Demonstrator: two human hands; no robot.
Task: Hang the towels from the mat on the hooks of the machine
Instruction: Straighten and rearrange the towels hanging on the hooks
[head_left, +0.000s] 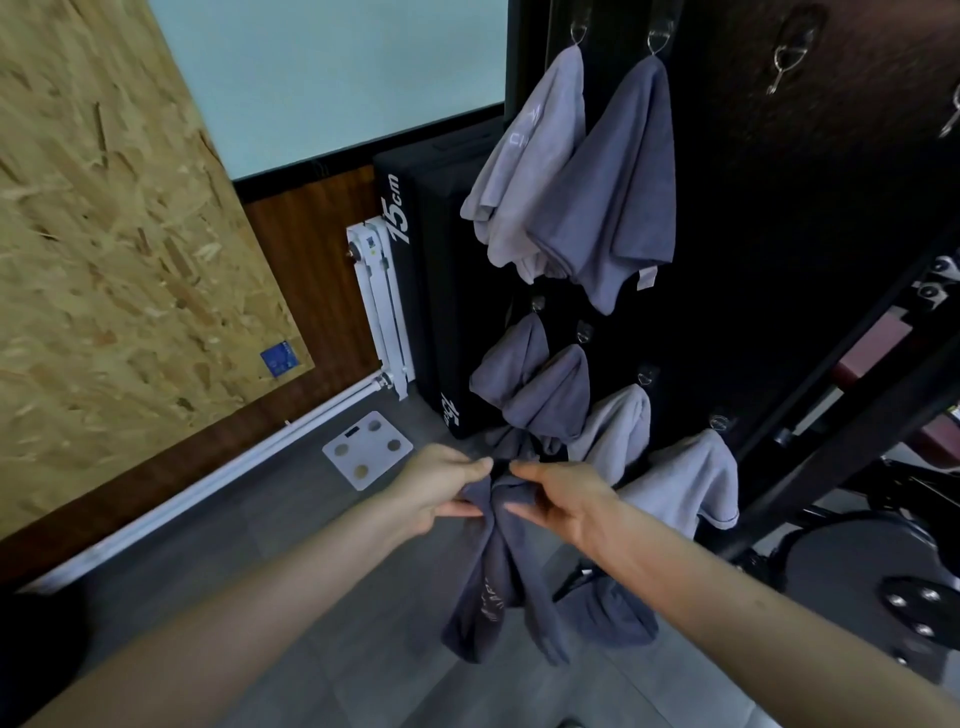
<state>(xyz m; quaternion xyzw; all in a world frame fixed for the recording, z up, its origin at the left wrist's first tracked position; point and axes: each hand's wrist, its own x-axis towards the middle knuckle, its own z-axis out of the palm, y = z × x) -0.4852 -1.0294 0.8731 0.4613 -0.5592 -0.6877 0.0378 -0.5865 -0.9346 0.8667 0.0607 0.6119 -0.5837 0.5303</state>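
As both arms reach forward, the left hand (436, 493) and right hand (561, 501) each pinch the bunched top of a dark towel (493, 597) between thumb and curled fingers. The hands are close together, and the rest of the cloth hangs free above the floor. Under the right forearm lies a second dark cloth (608, 616); what it rests on is hidden.

Just beyond the hands, the lower row (618, 426) on the black panel (779, 234) carries four towels, every hook there taken. Higher up, the upper pair (618, 192) hangs from two more hooks. A free hook (789, 52) shows further right in that top row.

Assessment: the step in hand is gathering the towel's edge for hanging. The next move calls for a lift up and right to the free hook. A fold must seat over it before either hand lets go.
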